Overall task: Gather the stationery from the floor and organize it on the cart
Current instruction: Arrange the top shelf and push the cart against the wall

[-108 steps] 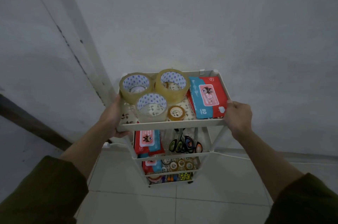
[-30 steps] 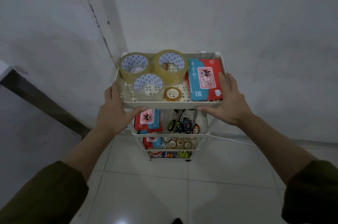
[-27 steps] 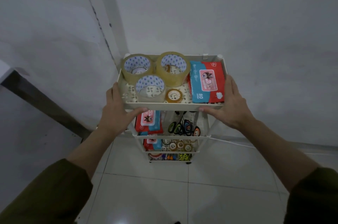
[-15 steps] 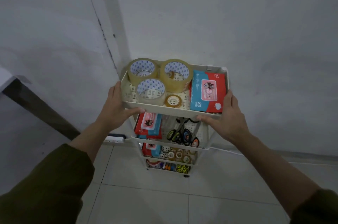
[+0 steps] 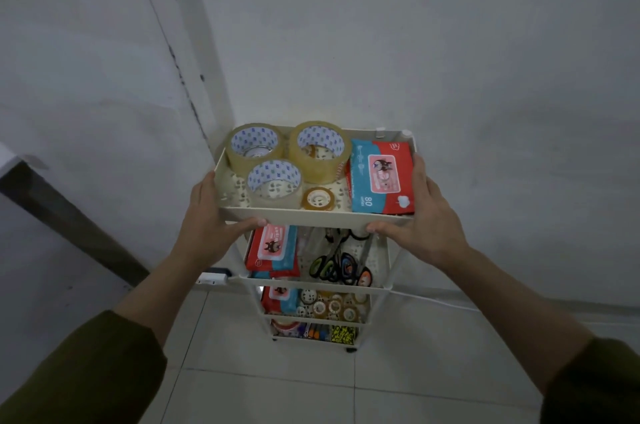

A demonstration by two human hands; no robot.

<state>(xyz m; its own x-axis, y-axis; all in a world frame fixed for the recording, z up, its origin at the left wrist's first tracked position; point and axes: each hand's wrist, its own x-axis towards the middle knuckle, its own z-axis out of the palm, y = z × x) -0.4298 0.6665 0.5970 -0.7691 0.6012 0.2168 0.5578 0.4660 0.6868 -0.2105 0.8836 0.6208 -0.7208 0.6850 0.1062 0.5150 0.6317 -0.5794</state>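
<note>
A cream tiered cart (image 5: 313, 217) stands in a wall corner. My left hand (image 5: 207, 222) grips the left front corner of its top tray and my right hand (image 5: 420, 215) grips the right front corner. The top tray holds three big clear tape rolls (image 5: 273, 184), a small tape roll (image 5: 318, 198) and a red-and-blue wipes pack (image 5: 381, 177). The second shelf carries more wipes packs (image 5: 273, 248) and scissors (image 5: 341, 267). Small tape rolls (image 5: 329, 306) fill the third shelf, and colourful items (image 5: 325, 333) sit on the bottom one.
White walls meet in the corner right behind the cart. A white power strip (image 5: 212, 278) lies on the floor to the cart's left, and a white cable (image 5: 436, 300) runs along the skirting to the right. Pale floor tiles (image 5: 311, 389) stretch in front.
Both hands stay on the top tray's front corners. The cart has shifted a little rightwards in view, closer into the wall corner.
</note>
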